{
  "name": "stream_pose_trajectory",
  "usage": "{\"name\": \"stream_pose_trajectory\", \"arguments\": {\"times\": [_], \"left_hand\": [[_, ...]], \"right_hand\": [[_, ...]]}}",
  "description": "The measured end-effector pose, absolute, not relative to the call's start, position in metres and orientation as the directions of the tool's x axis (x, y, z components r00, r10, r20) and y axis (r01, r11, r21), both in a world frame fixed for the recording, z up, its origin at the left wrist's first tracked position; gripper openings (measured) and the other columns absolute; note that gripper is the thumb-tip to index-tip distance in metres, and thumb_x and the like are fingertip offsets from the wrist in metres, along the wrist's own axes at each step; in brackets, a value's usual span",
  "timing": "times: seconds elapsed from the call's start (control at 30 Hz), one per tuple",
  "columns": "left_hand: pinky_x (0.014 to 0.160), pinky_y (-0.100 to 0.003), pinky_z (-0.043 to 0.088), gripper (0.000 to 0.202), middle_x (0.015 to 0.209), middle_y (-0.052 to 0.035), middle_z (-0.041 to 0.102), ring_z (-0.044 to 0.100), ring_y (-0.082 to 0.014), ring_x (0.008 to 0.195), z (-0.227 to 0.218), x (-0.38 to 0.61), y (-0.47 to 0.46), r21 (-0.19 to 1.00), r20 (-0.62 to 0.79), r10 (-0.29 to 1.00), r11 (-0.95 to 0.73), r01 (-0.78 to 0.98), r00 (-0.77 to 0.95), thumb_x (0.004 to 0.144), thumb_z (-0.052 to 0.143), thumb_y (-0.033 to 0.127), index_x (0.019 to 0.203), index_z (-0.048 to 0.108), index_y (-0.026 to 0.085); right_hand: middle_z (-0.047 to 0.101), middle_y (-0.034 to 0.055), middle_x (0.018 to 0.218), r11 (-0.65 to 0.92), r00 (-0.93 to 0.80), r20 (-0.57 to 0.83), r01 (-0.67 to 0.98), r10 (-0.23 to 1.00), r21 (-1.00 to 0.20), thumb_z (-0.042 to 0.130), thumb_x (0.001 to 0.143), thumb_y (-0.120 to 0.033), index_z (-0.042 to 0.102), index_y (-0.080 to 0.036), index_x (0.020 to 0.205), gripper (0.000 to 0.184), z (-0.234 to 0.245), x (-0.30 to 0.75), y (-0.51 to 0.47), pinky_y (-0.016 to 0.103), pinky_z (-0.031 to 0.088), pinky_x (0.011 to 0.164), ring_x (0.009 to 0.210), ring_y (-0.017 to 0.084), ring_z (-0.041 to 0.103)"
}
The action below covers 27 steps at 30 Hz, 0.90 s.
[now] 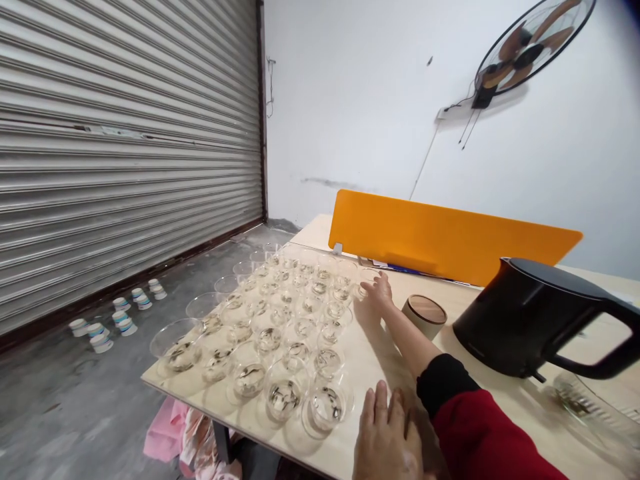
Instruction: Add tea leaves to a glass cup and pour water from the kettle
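Observation:
Many clear plastic cups (284, 393) stand in close rows on the pale wooden table (370, 360), with dark, leaf-like bits at the bottom of each. My right hand (379, 291) is stretched out to the far right corner of these rows. Its fingers curl around a clear cup (369, 275) there, partly covering it. Near the front edge, my left hand (387, 437) is open, palm down, fingers extended, to the right of the nearest cups. It holds nothing. Beside my right forearm stands a pale canister (424, 319) with a brown wooden top.
A black kettle (530, 320) stands at the right, with a clear glass vessel (595, 413) in front of it. An orange divider panel (440, 233) crosses the table's back. Several small paper tubs (123, 323) sit on the floor. Pink cloth (167, 430) lies below the table edge.

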<state>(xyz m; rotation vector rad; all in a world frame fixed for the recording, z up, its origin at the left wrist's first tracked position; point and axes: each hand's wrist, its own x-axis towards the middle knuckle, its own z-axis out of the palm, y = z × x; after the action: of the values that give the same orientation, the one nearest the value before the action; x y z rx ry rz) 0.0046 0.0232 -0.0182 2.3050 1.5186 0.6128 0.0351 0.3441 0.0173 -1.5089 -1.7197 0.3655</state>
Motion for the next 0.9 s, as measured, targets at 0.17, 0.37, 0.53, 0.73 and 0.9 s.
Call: {"name": "stream_pose_trajectory", "arguments": {"times": [0.17,0.37,0.53,0.73,0.9], "left_hand": [[0.126,-0.068,0.026,0.071,0.164,-0.0192,0.036,0.021,-0.0472,0.156,-0.038,0.016,0.029,0.439,0.179,0.926,-0.379,0.815,0.333,0.084,0.071,0.043,0.146,0.059,0.012],[0.125,-0.069,0.027,0.065,0.166,-0.0169,0.034,0.021,-0.0460,0.156,-0.049,0.018,0.029,0.415,0.221,0.920,-0.389,0.822,0.324,0.082,0.071,0.032,0.144,0.061,0.015],[0.125,-0.068,0.028,0.066,0.166,-0.0168,0.035,0.022,-0.0460,0.156,-0.043,0.013,0.024,0.424,0.234,0.918,-0.392,0.816,0.319,0.083,0.070,0.036,0.145,0.060,0.015],[0.126,-0.067,0.027,0.070,0.166,-0.0189,0.034,0.023,-0.0455,0.156,-0.029,0.006,0.019,0.438,0.239,0.913,-0.406,0.802,0.332,0.087,0.063,0.047,0.147,0.057,0.012],[0.127,-0.065,0.026,0.068,0.166,-0.0188,0.035,0.021,-0.0436,0.157,-0.016,0.000,0.018,0.473,0.186,0.924,-0.383,0.793,0.335,0.092,0.058,0.051,0.147,0.057,0.011]], "right_hand": [[0.057,0.0198,0.146,0.207,0.044,0.278,0.557,0.960,-0.804,0.065,0.078,-0.037,0.029,-0.020,0.158,0.089,0.017,0.029,0.348,0.038,0.058,0.088,0.124,0.029,0.064],[0.057,0.0184,0.145,0.212,0.013,0.250,0.484,0.968,-0.849,0.069,0.075,-0.039,0.033,-0.023,0.157,0.092,0.018,0.033,0.351,0.043,0.058,0.094,0.129,0.032,0.061],[0.059,0.0182,0.144,0.226,-0.006,0.254,0.475,0.967,-0.851,0.069,0.075,-0.040,0.030,-0.023,0.160,0.095,0.018,0.034,0.350,0.044,0.058,0.095,0.130,0.032,0.061],[0.061,0.0208,0.141,0.216,0.004,0.258,0.540,0.966,-0.814,0.069,0.076,-0.043,0.026,-0.019,0.162,0.099,0.025,0.032,0.342,0.041,0.059,0.092,0.126,0.032,0.064],[0.068,0.0164,0.130,0.225,-0.003,0.294,0.652,0.956,-0.724,0.067,0.080,-0.049,0.014,-0.018,0.166,0.106,0.032,0.030,0.321,0.044,0.059,0.088,0.110,0.034,0.070]]}}
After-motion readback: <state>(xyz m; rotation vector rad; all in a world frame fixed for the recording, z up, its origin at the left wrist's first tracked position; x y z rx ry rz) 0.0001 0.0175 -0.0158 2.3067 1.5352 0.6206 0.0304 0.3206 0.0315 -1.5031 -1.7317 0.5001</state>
